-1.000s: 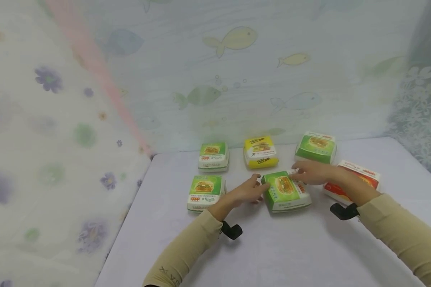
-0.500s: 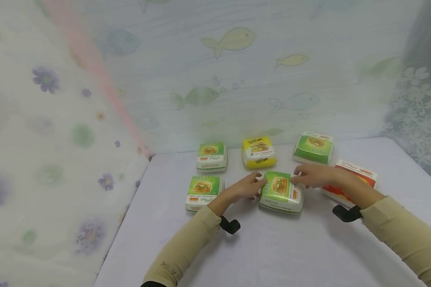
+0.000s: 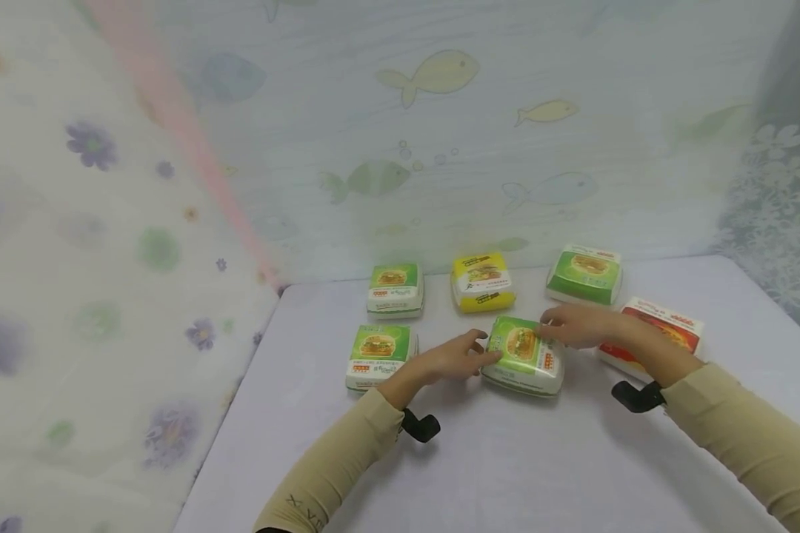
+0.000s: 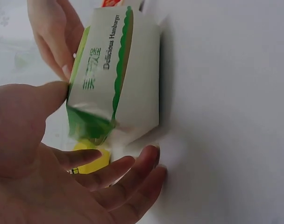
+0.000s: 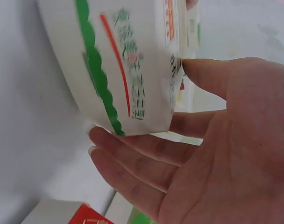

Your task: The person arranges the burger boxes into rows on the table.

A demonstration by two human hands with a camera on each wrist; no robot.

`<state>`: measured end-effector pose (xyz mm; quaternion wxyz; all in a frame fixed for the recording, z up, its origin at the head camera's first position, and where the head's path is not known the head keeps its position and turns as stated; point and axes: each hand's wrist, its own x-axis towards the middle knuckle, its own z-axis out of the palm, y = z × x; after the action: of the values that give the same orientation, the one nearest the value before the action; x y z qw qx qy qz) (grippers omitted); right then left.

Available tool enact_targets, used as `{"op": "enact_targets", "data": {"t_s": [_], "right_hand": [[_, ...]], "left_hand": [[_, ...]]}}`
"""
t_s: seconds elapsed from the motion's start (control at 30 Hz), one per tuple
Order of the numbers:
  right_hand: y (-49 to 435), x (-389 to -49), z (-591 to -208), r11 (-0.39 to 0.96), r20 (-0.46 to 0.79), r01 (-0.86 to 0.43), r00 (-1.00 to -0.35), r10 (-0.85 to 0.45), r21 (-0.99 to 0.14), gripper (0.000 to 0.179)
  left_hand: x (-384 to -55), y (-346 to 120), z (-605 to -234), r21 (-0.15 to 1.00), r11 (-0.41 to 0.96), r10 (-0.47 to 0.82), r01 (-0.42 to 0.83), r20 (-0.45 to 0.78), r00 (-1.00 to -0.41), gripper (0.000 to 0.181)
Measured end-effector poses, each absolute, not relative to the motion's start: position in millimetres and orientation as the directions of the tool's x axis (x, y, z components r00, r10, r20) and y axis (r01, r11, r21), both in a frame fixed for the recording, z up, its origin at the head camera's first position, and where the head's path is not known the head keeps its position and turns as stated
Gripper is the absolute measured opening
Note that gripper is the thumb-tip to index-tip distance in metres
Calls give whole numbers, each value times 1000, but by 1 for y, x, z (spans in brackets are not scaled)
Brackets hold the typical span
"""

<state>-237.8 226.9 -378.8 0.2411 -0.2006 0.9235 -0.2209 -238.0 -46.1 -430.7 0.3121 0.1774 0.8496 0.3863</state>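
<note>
Burger box [image 3: 521, 361], green and white, sits on the tabletop [image 3: 480, 474] between both hands, picture side up. Clock = head view, that box at centre.

Left hand [image 3: 458, 359] at 9: spread, thumb on the box's top edge, other fingers just off its end. Right hand [image 3: 578, 326] at 2: also spread, thumb touching the top edge, fingers nearly straight by the corner.

Neighbours, all apart from it: yellow-and-white box [image 3: 484, 281] at 11; rear green box [image 3: 584, 274] between 1 and 2; red box [image 3: 664, 323] at 3, partly hidden by the right forearm; far-left green box [image 3: 395, 290] at 10; near-left green box [image 3: 378, 352] at 9, beyond the left hand.

Black wrist mounts [image 3: 421, 427], beige sleeves [image 3: 340, 451]. Fish-print sheet [image 3: 427, 133] behind, 11 to 1. Flower-print sheet [image 3: 107, 296] off at 9.
</note>
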Motion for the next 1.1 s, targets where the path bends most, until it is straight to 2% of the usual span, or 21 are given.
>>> {"op": "enact_targets", "data": {"t_s": [0.23, 0.37, 0.6, 0.8, 1.1], "right_hand": [[229, -234, -381, 814, -424, -209, -768, -480, -543, 57], [230, -237, -382, 816, -423, -219, -767, -483, -535, 54], [229, -246, -387, 821, -364, -252, -802, -473, -512, 53], [224, -247, -389, 817, -363, -253, -800, -478, -518, 56], [224, -243, -394, 817, -420, -164, -792, -443, -552, 54]], "left_hand": [[-245, -47, -432, 767, 641, 496, 37, -377, -782, 62], [-244, -48, -435, 760, 649, 486, 26, -387, -783, 69], [-236, -42, -434, 786, 618, 475, -13, -387, -790, 79], [-235, -37, -436, 802, 596, 468, -29, -377, -800, 72], [-247, -39, -438, 823, 568, 465, -28, -348, -814, 61]]}}
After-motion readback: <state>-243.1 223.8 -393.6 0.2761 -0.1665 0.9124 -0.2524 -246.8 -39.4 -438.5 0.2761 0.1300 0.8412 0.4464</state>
